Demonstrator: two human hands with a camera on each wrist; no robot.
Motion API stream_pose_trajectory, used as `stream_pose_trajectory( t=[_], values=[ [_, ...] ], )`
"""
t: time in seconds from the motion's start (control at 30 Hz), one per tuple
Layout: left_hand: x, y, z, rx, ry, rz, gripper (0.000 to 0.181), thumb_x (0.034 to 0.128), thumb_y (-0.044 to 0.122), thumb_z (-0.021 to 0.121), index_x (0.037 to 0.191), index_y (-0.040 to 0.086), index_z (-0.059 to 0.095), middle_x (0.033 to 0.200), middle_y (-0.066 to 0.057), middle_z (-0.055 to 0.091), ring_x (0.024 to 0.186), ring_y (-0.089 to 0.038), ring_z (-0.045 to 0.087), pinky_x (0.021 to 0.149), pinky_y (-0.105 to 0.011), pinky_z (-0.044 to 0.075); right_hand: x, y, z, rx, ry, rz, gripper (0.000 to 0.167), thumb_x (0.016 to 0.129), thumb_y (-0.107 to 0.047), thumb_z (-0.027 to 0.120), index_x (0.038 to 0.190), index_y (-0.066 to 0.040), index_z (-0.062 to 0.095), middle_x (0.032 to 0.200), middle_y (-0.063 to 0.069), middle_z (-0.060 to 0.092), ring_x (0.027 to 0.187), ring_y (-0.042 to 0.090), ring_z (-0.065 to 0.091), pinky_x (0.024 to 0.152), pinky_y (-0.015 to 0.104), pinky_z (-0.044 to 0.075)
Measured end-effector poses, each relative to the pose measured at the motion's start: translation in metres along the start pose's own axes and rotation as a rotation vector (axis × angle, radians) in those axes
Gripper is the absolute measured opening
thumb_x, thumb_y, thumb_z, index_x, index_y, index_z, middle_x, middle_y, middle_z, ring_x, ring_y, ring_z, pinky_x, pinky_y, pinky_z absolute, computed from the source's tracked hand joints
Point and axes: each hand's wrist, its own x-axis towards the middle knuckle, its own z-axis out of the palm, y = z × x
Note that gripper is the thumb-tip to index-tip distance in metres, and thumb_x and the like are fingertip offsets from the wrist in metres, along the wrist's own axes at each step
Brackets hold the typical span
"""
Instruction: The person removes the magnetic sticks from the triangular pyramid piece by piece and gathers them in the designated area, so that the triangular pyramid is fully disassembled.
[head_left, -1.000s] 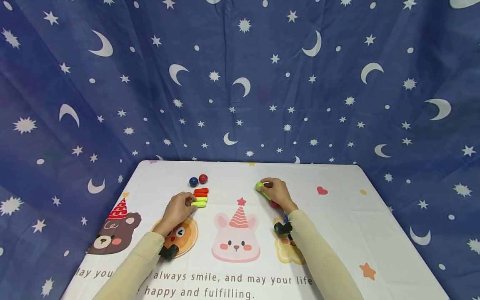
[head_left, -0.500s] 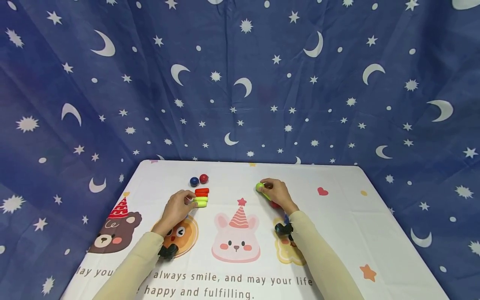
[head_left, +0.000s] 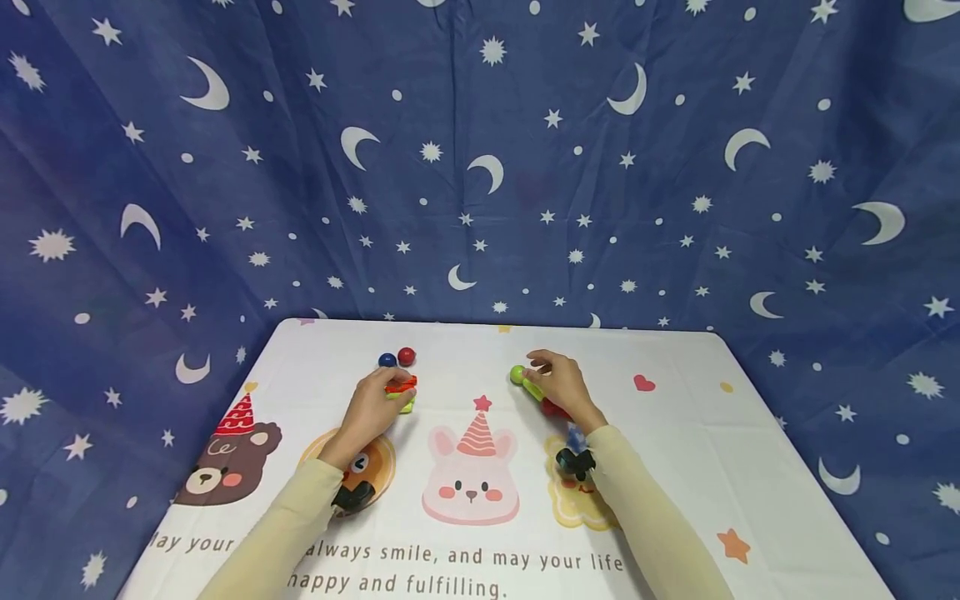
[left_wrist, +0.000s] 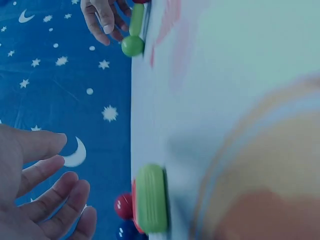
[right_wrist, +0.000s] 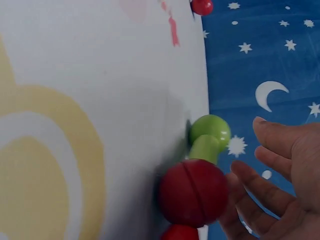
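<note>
Left hand (head_left: 377,403): grip wide, fingers loosely spread, holding nothing; over green rods (head_left: 407,406) and red rods (head_left: 407,382), lying side by side. Right hand (head_left: 564,385): grip also wide, holding nothing; close beside green ball (right_wrist: 215,129), short green rod (right_wrist: 204,149) and dark red ball (right_wrist: 194,192), set in line; whether touching, cannot tell. Past left-hand rods: blue ball (head_left: 387,360) beside bright red ball (head_left: 407,357). Beneath, white worktop (head_left: 675,417); behind, starry blue curtain (head_left: 517,258).

Curtained-off nook of some sort, can't tell what building tbh: moon-and-star curtain (head_left: 525,158) behind a desk (head_left: 750,458) with a cartoon-print tablecloth (head_left: 471,467).
</note>
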Motion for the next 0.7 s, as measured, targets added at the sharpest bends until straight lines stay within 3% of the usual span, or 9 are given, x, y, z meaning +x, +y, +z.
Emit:
stream_pose_trajectory(
  t=[0.2,0.43,0.7],
  values=[
    [0.007,0.014,0.012,-0.096,-0.018,0.019,0.026,0.0871,0.018,0.074,0.110,0.006,0.068,0.107,-0.014,0.068,0.100,-0.028,0.064,0.089,-0.043,0.050,-0.011,-0.005,-0.006,-0.001,0.009,-0.013,0.038,0.090,-0.028,0.072,0.124,-0.012,0.066,0.113,0.011,0.072,0.105,0.029,0.067,0.091,0.047,0.053],
    [0.016,0.029,0.036,-0.181,-0.050,0.041,0.026,0.0872,0.015,0.073,0.111,0.005,0.068,0.109,-0.013,0.069,0.101,-0.026,0.065,0.089,-0.044,0.053,-0.022,-0.005,-0.005,-0.033,0.047,-0.026,0.037,0.090,-0.029,0.072,0.122,-0.012,0.067,0.112,0.011,0.073,0.102,0.029,0.069,0.089,0.047,0.054],
    [0.028,0.043,0.060,-0.222,-0.088,0.031,0.027,0.0882,0.016,0.072,0.113,0.005,0.067,0.113,-0.015,0.069,0.104,-0.026,0.065,0.092,-0.042,0.053,-0.028,-0.004,-0.003,-0.066,0.051,0.006,0.037,0.089,-0.029,0.073,0.121,-0.012,0.068,0.113,0.010,0.073,0.101,0.028,0.070,0.088,0.047,0.054]
  ],
)
